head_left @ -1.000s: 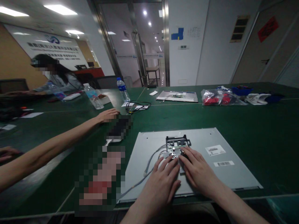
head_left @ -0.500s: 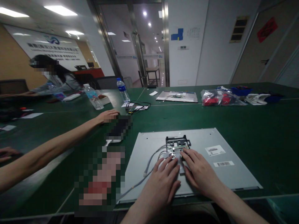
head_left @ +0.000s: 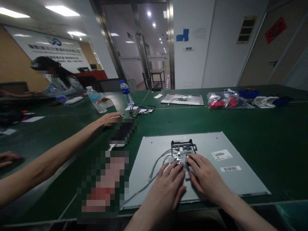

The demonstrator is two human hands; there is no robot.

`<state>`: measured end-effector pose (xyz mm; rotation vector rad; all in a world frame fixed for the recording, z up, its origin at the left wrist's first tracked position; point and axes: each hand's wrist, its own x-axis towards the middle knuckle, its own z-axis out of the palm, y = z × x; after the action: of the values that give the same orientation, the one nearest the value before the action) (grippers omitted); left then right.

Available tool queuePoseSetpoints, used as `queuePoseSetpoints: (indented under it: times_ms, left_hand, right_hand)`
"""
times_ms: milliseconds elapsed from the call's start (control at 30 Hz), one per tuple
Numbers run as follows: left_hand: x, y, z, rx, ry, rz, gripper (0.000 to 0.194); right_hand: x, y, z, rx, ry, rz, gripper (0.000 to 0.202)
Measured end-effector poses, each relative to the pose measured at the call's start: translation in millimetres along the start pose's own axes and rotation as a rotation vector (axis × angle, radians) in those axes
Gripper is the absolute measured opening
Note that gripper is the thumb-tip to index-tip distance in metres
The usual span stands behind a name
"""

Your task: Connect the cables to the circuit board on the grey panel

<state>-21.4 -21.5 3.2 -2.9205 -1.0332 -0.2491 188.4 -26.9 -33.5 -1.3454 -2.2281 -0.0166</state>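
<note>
Lying flat on the table (head_left: pixel 243 126), the panel (head_left: pixel 204 144) has a co-worker's hand (head_left: pixel 108 119) and a pixelated dark object (head_left: pixel 122 131) off to its left, with a cable coil (head_left: pixel 149 110) and two bottles (head_left: pixel 126 93) beyond. A second panel (head_left: pixel 173 99) and a plastic bag (head_left: pixel 226 101) lie farther back. Fingertips partly hide the small board (head_left: pixel 177 159), just below a black bracket (head_left: pixel 181 142). The left hand (head_left: pixel 166 184) rests palm down, fingers extended and slightly parted; the right hand (head_left: pixel 207 175) curves in opposite, whether gripping I cannot tell.
</note>
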Motion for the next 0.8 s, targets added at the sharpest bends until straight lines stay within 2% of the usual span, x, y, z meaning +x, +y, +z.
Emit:
queuePoseSetpoints:
  times_ms: [333, 800]
  left_hand:
    - [0.7, 0.5, -0.3, -0.013, -0.016, -0.008, 0.049]
    - [1.0, 1.9, -1.1, -0.040, -0.007, -0.013, 0.044]
  right_hand:
    - [1.4, -0.9, -4.4, 0.020, -0.012, -0.020, 0.044]
    - [0.9, 0.2, -1.5, 0.008, 0.011, -0.028, 0.042]
